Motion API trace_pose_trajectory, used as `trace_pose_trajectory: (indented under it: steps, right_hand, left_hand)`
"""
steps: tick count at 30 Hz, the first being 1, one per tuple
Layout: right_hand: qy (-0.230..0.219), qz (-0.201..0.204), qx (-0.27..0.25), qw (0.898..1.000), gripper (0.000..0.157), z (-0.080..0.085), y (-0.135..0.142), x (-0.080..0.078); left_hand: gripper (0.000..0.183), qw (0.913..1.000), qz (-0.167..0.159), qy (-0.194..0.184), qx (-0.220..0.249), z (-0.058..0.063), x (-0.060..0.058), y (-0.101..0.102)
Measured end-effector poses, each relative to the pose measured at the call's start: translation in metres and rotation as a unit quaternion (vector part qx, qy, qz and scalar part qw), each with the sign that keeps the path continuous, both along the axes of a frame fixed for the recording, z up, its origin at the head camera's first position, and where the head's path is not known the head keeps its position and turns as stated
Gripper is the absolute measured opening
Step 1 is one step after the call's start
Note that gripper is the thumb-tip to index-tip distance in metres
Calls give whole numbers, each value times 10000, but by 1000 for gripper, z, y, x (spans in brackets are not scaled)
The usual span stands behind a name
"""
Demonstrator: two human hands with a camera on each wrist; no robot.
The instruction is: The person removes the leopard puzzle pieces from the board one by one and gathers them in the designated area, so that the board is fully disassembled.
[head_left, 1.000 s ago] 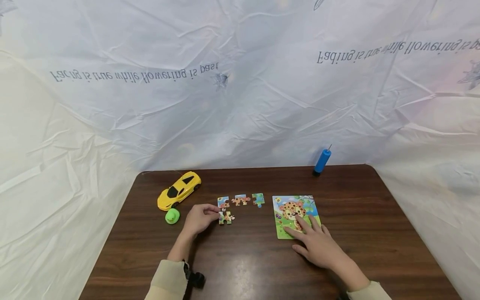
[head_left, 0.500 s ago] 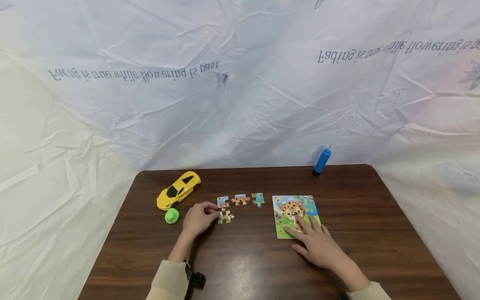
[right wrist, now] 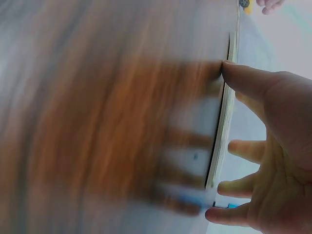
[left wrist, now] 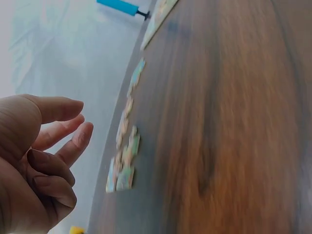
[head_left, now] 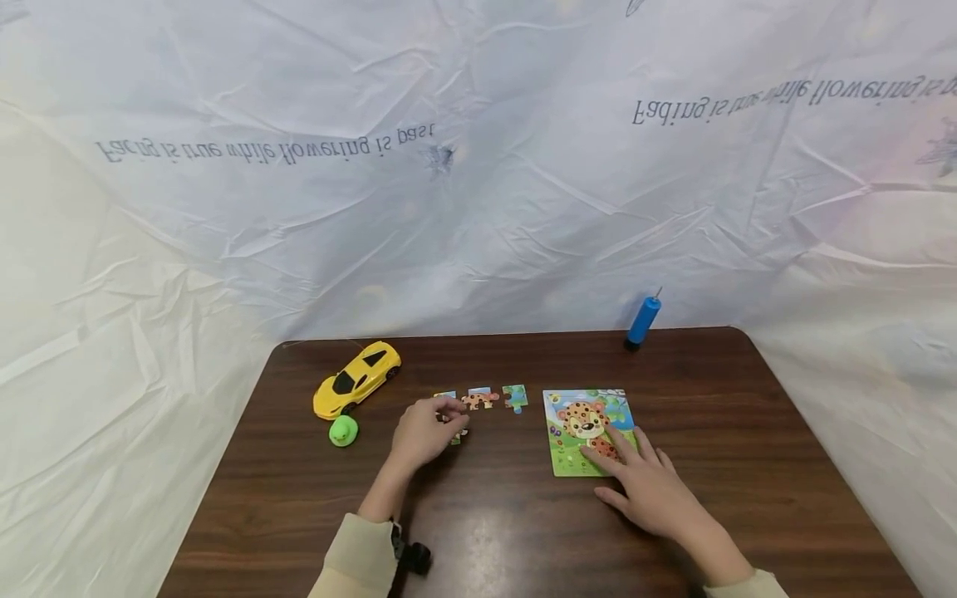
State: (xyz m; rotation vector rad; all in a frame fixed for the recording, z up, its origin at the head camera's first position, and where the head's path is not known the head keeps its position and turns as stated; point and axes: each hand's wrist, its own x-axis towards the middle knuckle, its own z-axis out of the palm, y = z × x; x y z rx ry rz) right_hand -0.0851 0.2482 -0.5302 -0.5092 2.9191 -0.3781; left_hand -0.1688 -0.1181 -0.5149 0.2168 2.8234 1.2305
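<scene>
My left hand [head_left: 424,432] is over the left end of the loose jigsaw pieces and hides part of them. In the left wrist view that hand [left wrist: 44,161] holds nothing; thumb and forefinger stand apart, the other fingers bent. Two joined pieces [left wrist: 127,163] lie beyond its fingertips. To their right are a leopard-spotted piece [head_left: 479,399] and a blue-green piece [head_left: 515,398], each separate. My right hand [head_left: 649,490] rests with spread fingers on the lower right of a leopard picture board [head_left: 568,432]. The right wrist view shows its thumb at the board's edge [right wrist: 225,126].
A yellow toy car [head_left: 357,380] and a small green rubber duck [head_left: 343,431] sit at the left. A blue hand pump [head_left: 643,321] stands at the back right of the brown wooden table [head_left: 478,531]. White printed cloth [head_left: 478,208] hangs behind.
My left hand has moved right, off the edge of the two left pieces and over them. My right hand has slid slightly right and down on the picture board.
</scene>
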Motion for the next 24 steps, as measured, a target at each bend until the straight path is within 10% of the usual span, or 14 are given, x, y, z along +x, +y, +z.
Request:
trace_pose_trajectory:
  steps: [24]
  right_hand:
    - [295, 126, 13, 9995, 50, -1, 17, 5]
  left_hand:
    - [20, 9887, -1404, -420, 325, -19, -8, 127]
